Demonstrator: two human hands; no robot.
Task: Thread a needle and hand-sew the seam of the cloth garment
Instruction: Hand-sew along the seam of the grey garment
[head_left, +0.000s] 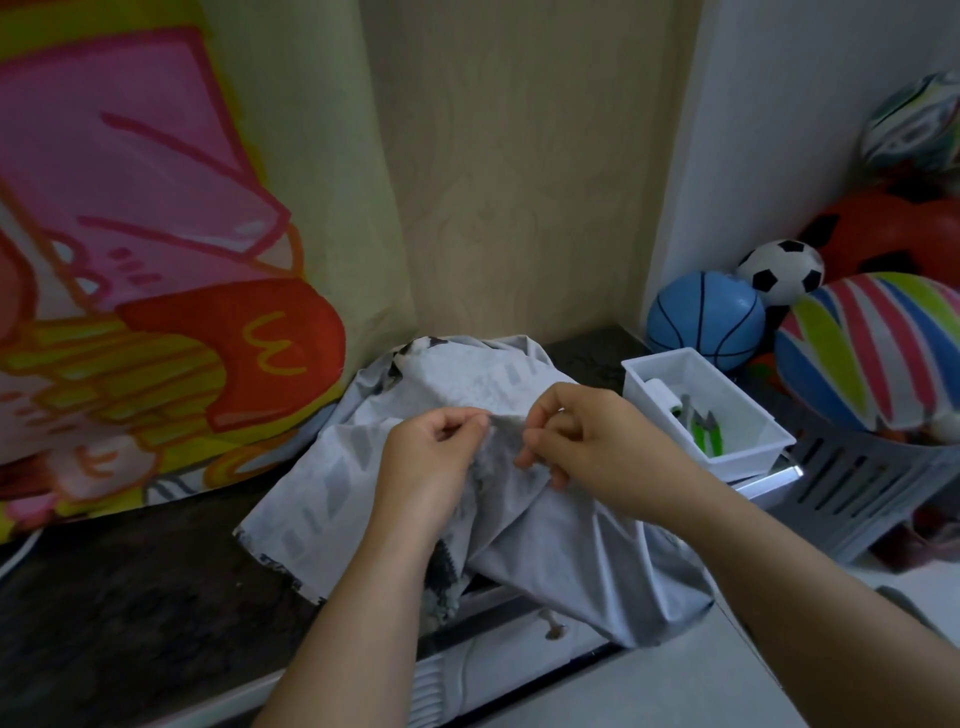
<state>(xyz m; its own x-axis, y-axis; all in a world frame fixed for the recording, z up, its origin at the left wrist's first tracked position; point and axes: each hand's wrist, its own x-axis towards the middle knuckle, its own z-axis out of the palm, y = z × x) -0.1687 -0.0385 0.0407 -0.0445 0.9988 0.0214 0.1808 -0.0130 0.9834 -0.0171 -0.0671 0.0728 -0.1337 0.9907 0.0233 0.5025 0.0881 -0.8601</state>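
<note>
Together, both hands gripped the grey garment (545, 535) on the dark tabletop (130, 597) — left hand (436, 457) pinching a fold, right hand (582, 436) fingers curled, perhaps around a needle.

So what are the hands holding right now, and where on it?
Both the left hand and right hand pinch the grey cloth along one raised fold near its middle.

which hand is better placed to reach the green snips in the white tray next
Right, probably. The right hand lies nearer the white tray with the green snips; the left hand is farther off. Both pinch the grey cloth.
</note>
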